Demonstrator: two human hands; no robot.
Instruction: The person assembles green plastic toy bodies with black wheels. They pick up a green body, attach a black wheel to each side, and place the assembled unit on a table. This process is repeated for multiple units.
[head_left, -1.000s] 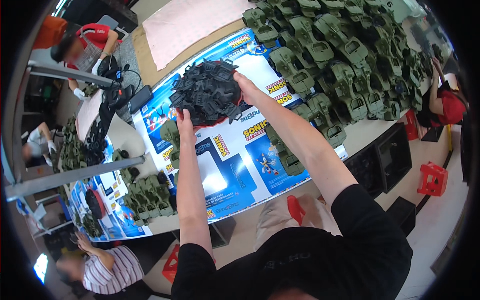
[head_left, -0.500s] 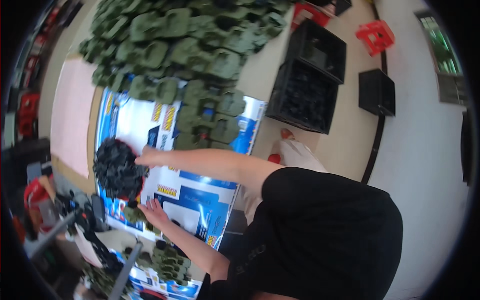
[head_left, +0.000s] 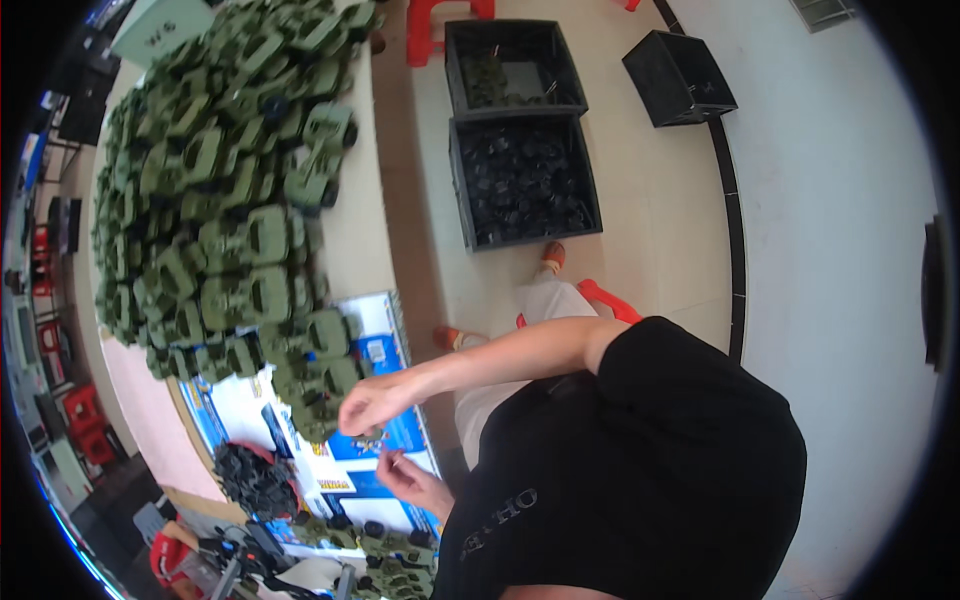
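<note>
So a second ago both my hands were on the bowl (head_left: 296, 497) of black parts (head_left: 246, 478), and now they've both let go and pulled back to the right of it. Upshot: the bowl sits on the table (head_left: 360, 225) by itself and neither hand is tied up with it.

My right hand (head_left: 376, 403) is up and right of the bowl, right by the nearest green toy cars (head_left: 275, 235). Fingers are bunched narrow; can't tell from here if they're pinching anything or touching a car. My left hand (head_left: 412, 480) is straight right of the bowl, fingers loosely apart, nothing in them that I can see.

Main thing in the way, imo: those cars pack the area above the bowl, and the closest few poke in between it and my right hand. More small cars (head_left: 390, 545) sit below and right of the bowl. A printed sheet (head_left: 410, 433) lies under it all.

Way up and right of the bowl, on the floor, there's a black crate (head_left: 535, 241) full of dark bits.
</note>
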